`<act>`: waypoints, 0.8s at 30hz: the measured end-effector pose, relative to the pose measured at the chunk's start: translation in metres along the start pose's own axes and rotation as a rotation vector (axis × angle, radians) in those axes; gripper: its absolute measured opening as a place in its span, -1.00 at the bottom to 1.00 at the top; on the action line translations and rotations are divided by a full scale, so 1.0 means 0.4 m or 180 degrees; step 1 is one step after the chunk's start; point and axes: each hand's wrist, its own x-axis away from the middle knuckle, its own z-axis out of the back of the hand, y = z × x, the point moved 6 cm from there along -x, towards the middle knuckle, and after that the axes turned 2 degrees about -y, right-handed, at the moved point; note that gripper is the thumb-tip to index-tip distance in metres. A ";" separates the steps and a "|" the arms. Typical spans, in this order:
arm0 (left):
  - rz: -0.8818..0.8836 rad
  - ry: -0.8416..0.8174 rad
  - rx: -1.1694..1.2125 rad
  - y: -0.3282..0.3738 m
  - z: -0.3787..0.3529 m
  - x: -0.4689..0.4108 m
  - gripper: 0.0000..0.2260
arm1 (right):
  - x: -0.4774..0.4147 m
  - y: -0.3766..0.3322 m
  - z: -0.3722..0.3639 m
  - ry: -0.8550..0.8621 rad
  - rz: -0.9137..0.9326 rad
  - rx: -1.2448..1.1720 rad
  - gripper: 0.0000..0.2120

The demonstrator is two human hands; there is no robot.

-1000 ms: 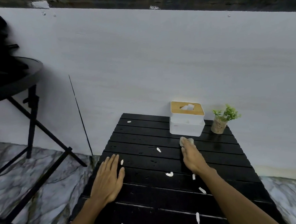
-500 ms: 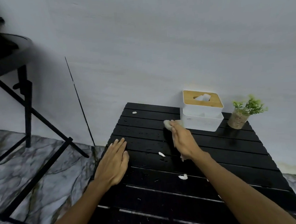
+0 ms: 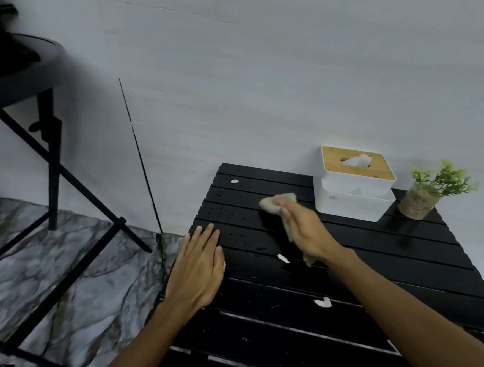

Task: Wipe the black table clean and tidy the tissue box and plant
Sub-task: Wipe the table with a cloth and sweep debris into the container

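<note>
Left hand (image 3: 196, 268): lies flat, palm down, on the near-left part of the counter (image 3: 383, 262); its fingers (image 3: 207, 237) are stretched out, close together, holding nothing.
Scraps (image 3: 322, 302): small white bits lie on the black slats; one just right of the left thumb, one just near of the right hand, one nearer still beside the right forearm, one far out by the back-left corner.
Right hand (image 3: 307, 230): reaches further in than the left, its fingers (image 3: 290, 208) curled over a crumpled tissue (image 3: 271, 204), pressing it to the slats; a strip of it trails out under the wrist.
Droplets: fine wet specks show on the slats around and left of the right fingers.
Tissue box (image 3: 355, 188): white with a wooden lid, just beyond and right of the right fingers, near but apart.
Plant (image 3: 433, 191): small, green, in a speckled pot, right of the box at the back edge by the wall (image 3: 256, 82).
Stand (image 3: 29, 112): black, on the marble floor (image 3: 56, 282), well left of the left hand.
</note>
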 end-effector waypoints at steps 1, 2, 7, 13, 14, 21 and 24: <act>-0.0012 0.0018 -0.0058 0.000 0.000 0.000 -0.34 | -0.026 0.018 0.010 0.0262 -0.0193 0.0014 -0.71; -0.0013 0.0025 -0.0104 -0.002 -0.001 0.000 -0.35 | -0.054 0.037 0.011 0.0458 -0.0382 0.0084 -0.73; 0.0011 -0.0008 -0.0095 -0.001 -0.003 0.000 -0.36 | -0.183 0.065 -0.054 0.0594 -0.0960 0.0663 -0.61; -0.0007 0.0040 0.0010 0.003 0.006 -0.006 -0.35 | -0.203 -0.028 -0.120 -0.0399 0.0090 0.0650 -0.78; 0.0009 0.0039 0.0081 0.003 0.009 -0.009 -0.33 | -0.187 -0.032 -0.123 -0.0580 0.0281 0.0555 -0.75; -0.0070 -0.0049 0.0212 -0.010 0.021 -0.034 -0.37 | -0.180 0.047 -0.028 0.0225 -0.0116 0.0427 -0.74; -0.0083 -0.0108 0.0023 -0.003 0.018 -0.027 -0.41 | -0.260 0.106 -0.015 0.0662 -0.0920 0.0784 -0.74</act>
